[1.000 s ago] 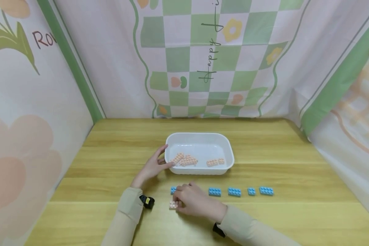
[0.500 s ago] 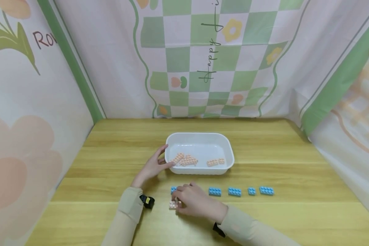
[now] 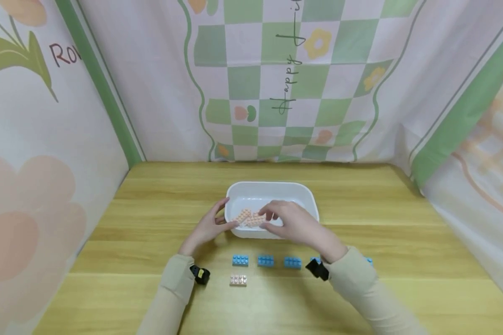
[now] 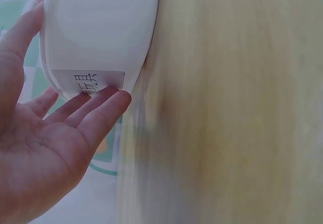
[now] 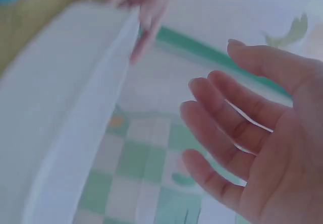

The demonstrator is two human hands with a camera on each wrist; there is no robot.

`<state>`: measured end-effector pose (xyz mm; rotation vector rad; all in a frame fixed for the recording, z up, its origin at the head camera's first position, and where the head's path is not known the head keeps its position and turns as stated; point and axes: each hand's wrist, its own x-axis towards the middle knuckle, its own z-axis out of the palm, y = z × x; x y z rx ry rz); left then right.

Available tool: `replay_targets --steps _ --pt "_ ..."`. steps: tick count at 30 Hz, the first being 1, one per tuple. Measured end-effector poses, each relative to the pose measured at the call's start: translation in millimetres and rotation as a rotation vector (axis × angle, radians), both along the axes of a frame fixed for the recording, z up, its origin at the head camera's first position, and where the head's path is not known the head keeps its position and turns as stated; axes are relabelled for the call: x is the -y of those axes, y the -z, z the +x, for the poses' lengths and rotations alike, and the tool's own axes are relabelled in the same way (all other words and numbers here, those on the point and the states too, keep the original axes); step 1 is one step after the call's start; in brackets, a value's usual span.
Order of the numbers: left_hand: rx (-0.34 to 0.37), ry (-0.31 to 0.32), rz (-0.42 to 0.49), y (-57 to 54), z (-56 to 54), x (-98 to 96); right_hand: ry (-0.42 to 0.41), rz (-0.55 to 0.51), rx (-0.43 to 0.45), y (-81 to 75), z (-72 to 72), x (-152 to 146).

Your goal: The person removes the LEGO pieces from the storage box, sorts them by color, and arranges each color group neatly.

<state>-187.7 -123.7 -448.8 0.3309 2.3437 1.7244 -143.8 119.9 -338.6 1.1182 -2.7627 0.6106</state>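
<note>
A white plastic tub (image 3: 272,187) holds several peach toy building bricks (image 3: 255,219) at its front left. My left hand (image 3: 209,228) spans the tub's left end, thumb at the front rim. The left wrist view shows its nearly straight fingers touching the end wall, over a printed label (image 4: 88,80). Over the tub's front, my right hand (image 3: 293,223) reaches in, thumb and fingers apart around the peach bricks. Nothing sits in its palm in the right wrist view, where the fingers (image 5: 217,128) are loosely bent. The hand hides the tub's right part.
In front of the tub runs a row of blue bricks (image 3: 266,260); the right wrist and sleeve cover part of its right end. One pale pink brick (image 3: 238,280) lies below the leftmost blue one. Patterned curtains (image 3: 285,83) stand behind the wooden table (image 3: 172,186).
My right hand has left the pale pink brick on the table and moved up and right into the tub. The left hand stays at the tub's end.
</note>
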Motion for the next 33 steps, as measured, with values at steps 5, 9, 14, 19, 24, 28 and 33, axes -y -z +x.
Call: replay_targets --steps 5,9,14,19,24,28,33 --pt "0.017 -0.005 -0.006 -0.1 0.7 0.2 0.040 -0.023 -0.009 -6.6 -21.4 -14.9" --pt "0.021 -0.006 0.001 -1.2 2.2 -0.4 0.049 -0.020 0.004 -2.5 -36.3 -20.9" --pt "0.019 -0.010 0.002 -2.5 3.2 -1.1 0.078 0.030 0.052 12.5 -51.3 -22.5" --pt "0.014 -0.009 0.012 -1.0 2.2 -2.0 0.119 0.088 0.174 30.3 -60.9 -18.9" --pt "0.009 0.004 0.034 0.2 2.8 -2.3 0.135 0.153 0.238 41.6 -65.7 -12.9" --pt "0.014 0.000 0.028 -0.4 4.0 -1.8 0.160 0.200 0.260 47.7 -69.0 -7.2" --pt "0.014 -0.012 0.023 -2.4 4.8 -2.0 0.196 0.239 0.298 54.1 -72.5 0.6"
